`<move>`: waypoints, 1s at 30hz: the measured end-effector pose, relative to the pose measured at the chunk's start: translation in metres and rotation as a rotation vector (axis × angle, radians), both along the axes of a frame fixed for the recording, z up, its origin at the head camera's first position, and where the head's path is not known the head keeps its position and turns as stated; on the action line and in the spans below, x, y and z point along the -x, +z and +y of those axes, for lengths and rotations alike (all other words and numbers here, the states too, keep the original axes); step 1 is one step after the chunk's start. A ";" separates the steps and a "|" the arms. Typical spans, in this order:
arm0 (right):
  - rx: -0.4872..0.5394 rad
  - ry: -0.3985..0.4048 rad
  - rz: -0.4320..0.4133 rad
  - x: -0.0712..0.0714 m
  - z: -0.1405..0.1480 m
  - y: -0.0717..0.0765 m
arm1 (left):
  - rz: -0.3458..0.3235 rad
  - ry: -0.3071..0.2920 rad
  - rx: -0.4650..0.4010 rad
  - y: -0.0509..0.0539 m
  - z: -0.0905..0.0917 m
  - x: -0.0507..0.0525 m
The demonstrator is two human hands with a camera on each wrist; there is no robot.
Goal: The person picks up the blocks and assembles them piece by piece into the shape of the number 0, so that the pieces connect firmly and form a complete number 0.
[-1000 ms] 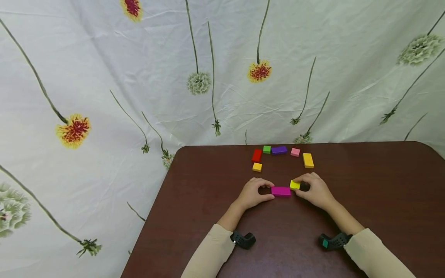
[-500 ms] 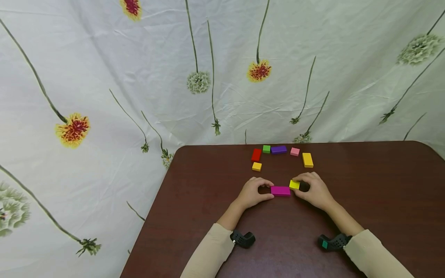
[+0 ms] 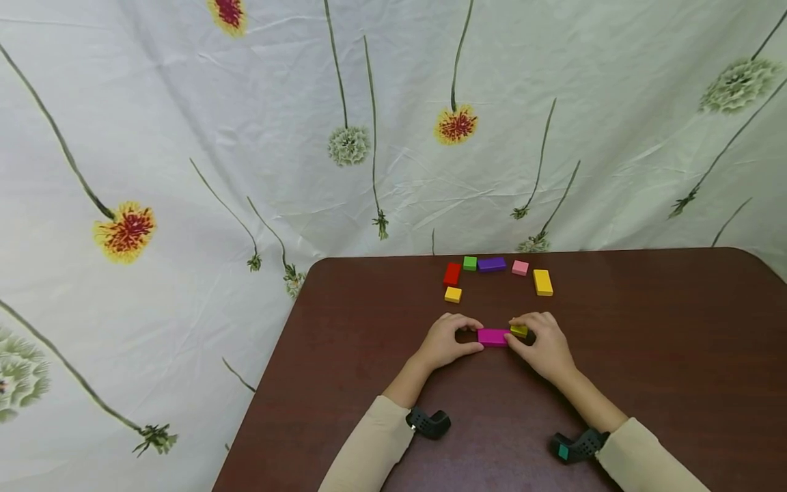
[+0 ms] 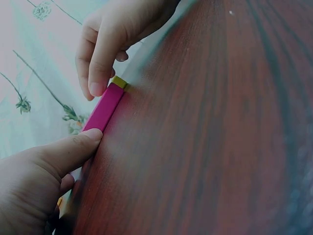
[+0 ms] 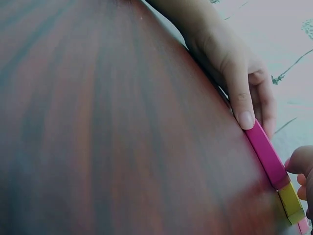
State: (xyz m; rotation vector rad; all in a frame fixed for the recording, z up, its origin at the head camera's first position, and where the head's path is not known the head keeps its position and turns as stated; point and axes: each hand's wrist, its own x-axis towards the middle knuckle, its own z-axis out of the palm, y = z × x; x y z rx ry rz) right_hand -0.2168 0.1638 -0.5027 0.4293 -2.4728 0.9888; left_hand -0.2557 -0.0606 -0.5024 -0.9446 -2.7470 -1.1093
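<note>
A magenta rectangular block [image 3: 492,337] lies lengthwise on the dark wooden table [image 3: 369,383]. My left hand [image 3: 447,340] pinches its left end between thumb and fingers. In the left wrist view the left thumb [image 4: 93,134] presses the block's near side. A small yellow block [image 5: 290,201] sits end to end with the magenta one, at its right end. My right hand [image 3: 544,345] is over this join with relaxed fingers. Its thumb tip [image 5: 293,165] is at the top edge of the magenta block, and whether it touches is unclear. The right fingertips partly cover the yellow block in the head view.
Beyond the hands lie a red block [image 3: 451,274], an orange-yellow cube [image 3: 453,294], a green cube [image 3: 470,263], a purple block [image 3: 492,264], a pink cube [image 3: 520,268] and a yellow-orange block [image 3: 543,282]. A flowered cloth [image 3: 277,137] hangs behind the table.
My right hand has shifted left from its pinch on the yellow block to over the magenta block's right end. The yellow block now sits slightly nearer me. The left hand keeps its place.
</note>
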 end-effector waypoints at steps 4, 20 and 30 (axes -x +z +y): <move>-0.015 -0.019 0.023 -0.001 -0.002 -0.002 | 0.001 0.002 0.002 -0.002 0.000 0.000; 0.002 -0.006 0.093 0.001 -0.003 -0.006 | -0.009 0.000 -0.012 0.000 -0.002 0.000; 0.014 -0.014 0.074 0.000 -0.003 -0.007 | -0.057 0.194 -0.167 0.006 -0.012 0.008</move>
